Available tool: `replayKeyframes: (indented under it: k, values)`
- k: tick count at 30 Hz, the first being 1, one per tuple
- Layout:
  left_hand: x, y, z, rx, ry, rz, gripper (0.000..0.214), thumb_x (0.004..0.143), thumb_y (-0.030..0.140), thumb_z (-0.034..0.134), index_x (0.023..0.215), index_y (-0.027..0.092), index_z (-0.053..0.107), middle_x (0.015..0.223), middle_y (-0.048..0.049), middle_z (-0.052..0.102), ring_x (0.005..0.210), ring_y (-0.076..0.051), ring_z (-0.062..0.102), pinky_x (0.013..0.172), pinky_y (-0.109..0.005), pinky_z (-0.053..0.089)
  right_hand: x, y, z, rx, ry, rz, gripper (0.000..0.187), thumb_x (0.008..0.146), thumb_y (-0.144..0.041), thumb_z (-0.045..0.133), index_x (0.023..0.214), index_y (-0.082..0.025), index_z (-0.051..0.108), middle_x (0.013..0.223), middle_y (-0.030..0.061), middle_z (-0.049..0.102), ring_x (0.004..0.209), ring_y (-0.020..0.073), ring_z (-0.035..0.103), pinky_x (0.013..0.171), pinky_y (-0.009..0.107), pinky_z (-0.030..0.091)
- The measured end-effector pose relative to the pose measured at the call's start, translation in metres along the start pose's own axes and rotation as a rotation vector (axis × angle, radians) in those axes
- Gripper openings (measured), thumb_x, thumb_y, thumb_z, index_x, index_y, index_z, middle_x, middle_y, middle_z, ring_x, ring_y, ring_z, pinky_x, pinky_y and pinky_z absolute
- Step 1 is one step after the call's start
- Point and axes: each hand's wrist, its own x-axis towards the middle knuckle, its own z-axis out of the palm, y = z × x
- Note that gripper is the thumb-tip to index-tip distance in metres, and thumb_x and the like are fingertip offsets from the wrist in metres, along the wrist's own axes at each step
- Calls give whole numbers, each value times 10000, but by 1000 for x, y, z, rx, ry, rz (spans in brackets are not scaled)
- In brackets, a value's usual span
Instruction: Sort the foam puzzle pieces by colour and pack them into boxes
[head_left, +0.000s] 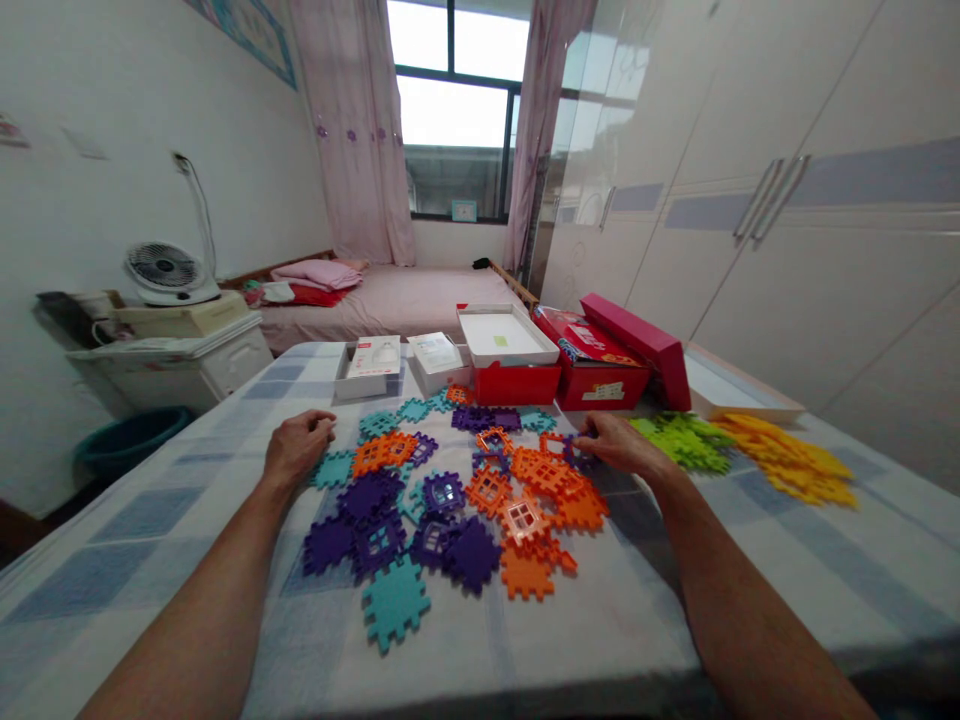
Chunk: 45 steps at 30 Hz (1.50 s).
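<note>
Interlocking plastic tiles with toothed edges lie in a loose spread on the table. My left hand (297,446) rests at the left edge of the spread, its fingers curled with nothing showing in them, close to a teal tile (332,469). On the other side, my right hand (621,441) has its fingers closed at the edge of a purple tile (579,456), beside a heap of orange tiles (551,470). More purple tiles (472,553) lie in the middle, some with window openings. Nearest to me is a solid teal tile (396,603).
Green tiles (682,440) and yellow tiles (795,458) are piled at the right. Along the back stand small white boxes (367,368), a red box with a white tray on top (517,383) and another red box (604,385). A checked cloth (225,440) covers the table.
</note>
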Motion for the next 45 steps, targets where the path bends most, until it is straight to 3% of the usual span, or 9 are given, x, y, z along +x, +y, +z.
replayKeyframes:
  k: [4, 9, 14, 17, 20, 32, 36, 40, 45]
  values:
    - [0, 0, 1, 1, 0, 5, 357, 718, 338, 441, 949, 196, 673, 722, -23, 686, 663, -185, 624, 562, -261, 413, 4, -7, -3, 270, 115, 24, 155, 760, -323, 558, 746, -169, 565, 619, -12, 568, 534, 103, 497, 503, 221, 337]
    - [1, 0, 2, 12, 3, 5, 359, 715, 331, 438, 949, 198, 676, 730, -20, 690, 663, -183, 627, 569, -260, 414, 16, -67, 2, 615, 55, -61, 212, 775, -364, 559, 825, -158, 561, 669, -9, 580, 514, 91, 491, 479, 214, 393]
    - [2, -2, 3, 6, 6, 14, 368, 711, 332, 439, 959, 199, 675, 734, -24, 697, 669, -186, 633, 573, -259, 423, 29, -110, 12, 313, 15, -263, 346, 876, -416, 470, 1083, -159, 575, 1028, 92, 656, 887, 182, 617, 735, 279, 463]
    - [1, -1, 2, -1, -2, 27, 367, 713, 329, 435, 956, 196, 677, 736, -31, 701, 675, -188, 638, 591, -261, 433, 33, -104, 21, -88, 59, -185, 360, 888, -396, 460, 1099, -134, 590, 1096, 153, 628, 999, 249, 592, 808, 333, 439]
    - [-1, 0, 0, -4, 3, 27, 360, 722, 327, 435, 951, 197, 681, 731, -33, 701, 687, -192, 642, 611, -266, 436, 37, -93, 30, -211, 1, -172, 333, 864, -363, 498, 1051, -120, 627, 1079, 175, 624, 995, 273, 586, 811, 344, 431]
    - [1, -3, 2, 12, 2, 33, 370, 735, 343, 434, 964, 195, 683, 738, -36, 703, 698, -193, 641, 603, -260, 434, 41, -82, 34, -211, 89, -216, 439, 820, -385, 538, 1192, -161, 604, 1148, 142, 603, 1058, 264, 531, 876, 351, 407]
    - [2, -3, 2, 10, 6, 45, 354, 734, 332, 436, 948, 200, 684, 742, -30, 703, 695, -189, 640, 618, -260, 433, 37, -93, 27, 11, 181, -180, 423, 837, -385, 523, 1162, -131, 614, 1102, 120, 641, 1022, 215, 573, 912, 315, 408]
    - [0, -1, 1, 4, 5, 28, 356, 732, 346, 445, 952, 200, 684, 728, -28, 701, 689, -191, 641, 603, -258, 433, 39, -120, 26, 239, 101, -321, 565, 839, -453, 543, 1316, -155, 485, 1252, 99, 588, 1091, 196, 564, 918, 291, 421]
    - [-2, 2, 0, 3, 1, 29, 366, 728, 328, 436, 958, 189, 684, 738, -36, 705, 697, -193, 641, 621, -264, 440, 27, -123, 26, 100, 31, -463, 309, 855, -321, 536, 1102, -174, 650, 1114, 85, 660, 1027, 206, 593, 901, 302, 420]
